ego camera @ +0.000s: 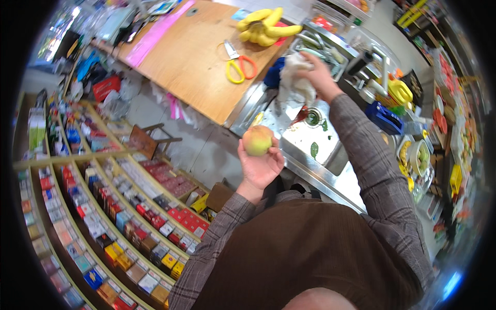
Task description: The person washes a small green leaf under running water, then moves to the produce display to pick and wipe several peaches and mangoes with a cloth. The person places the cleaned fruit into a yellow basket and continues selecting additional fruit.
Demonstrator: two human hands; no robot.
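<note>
My left hand (261,166) holds a round yellow and reddish fruit (257,140), its kind not certain, in front of the metal sink's edge. Farther off, my right hand (317,73) grips a whitish cloth (295,79) over the far left part of the sink basin (336,161). A dark blue cloth (274,73) lies against the whitish one. Near the drain (313,116) are a red scrap and several green leaf pieces. Scissors (235,66) with one yellow and one orange handle lie on the wooden counter (193,73), below a bunch of bananas (263,29).
Right of the sink stand a faucet (381,73), a yellow jug (399,92), a blue holder (383,118) and a bowl of green fruit (420,157). Shelves of small boxes (143,236) fill the lower left. A wooden stool (145,141) stands beyond them.
</note>
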